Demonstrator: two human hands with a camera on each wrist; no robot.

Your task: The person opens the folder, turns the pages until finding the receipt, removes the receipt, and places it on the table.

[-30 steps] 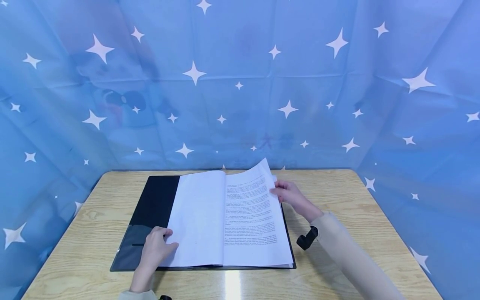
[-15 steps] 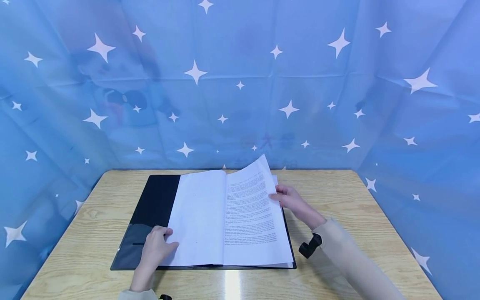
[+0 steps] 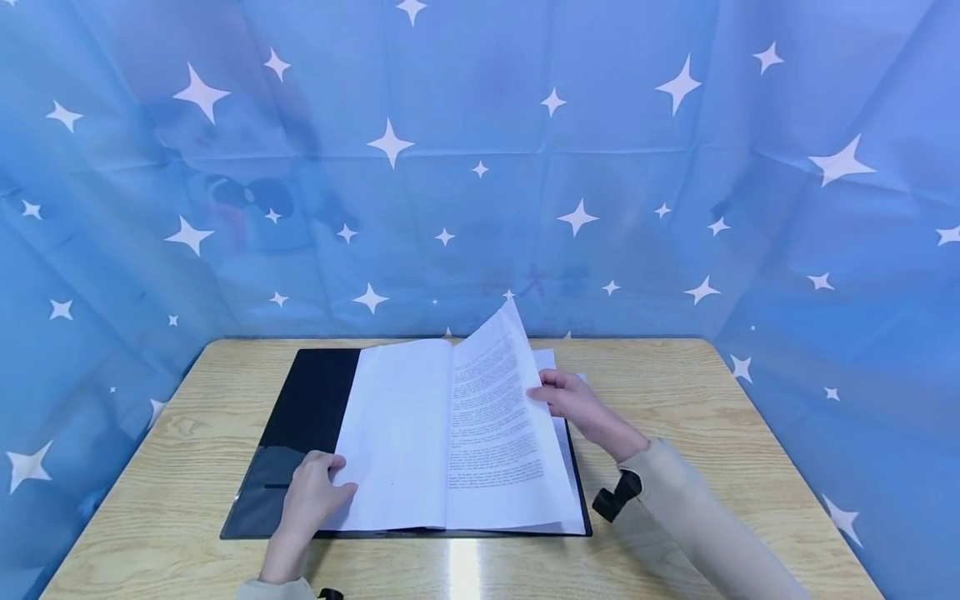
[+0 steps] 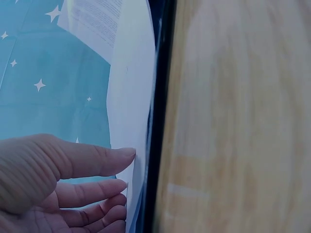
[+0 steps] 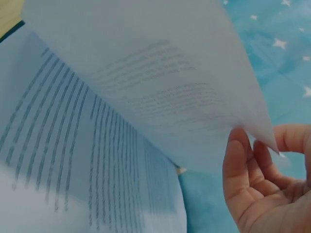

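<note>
An open black folder (image 3: 318, 400) lies on the table with white paper in it. Its left-hand page (image 3: 397, 433) looks blank; the right-hand side carries printed text. Between thumb and fingers, my right hand (image 3: 577, 404) pinches the outer edge of a printed sheet (image 3: 491, 417), which is lifted and curved with its far corner up. Under it, more text shows on the page below (image 5: 58, 145) in the right wrist view. My left hand (image 3: 311, 492) rests at the outer edge of the left-hand page, thumb and fingers apart, with the thumb tip (image 4: 127, 152) against the paper.
The folder lies on a light wood table (image 3: 675, 375), close to its back edge. A blue curtain (image 3: 480, 208) with white stars hangs behind and at both sides. A black wrist camera (image 3: 617, 496) sits on the right wrist.
My right hand has drawn the sheet's outer edge up and to the left, baring more of the page beneath. The left hand has stayed in place.
</note>
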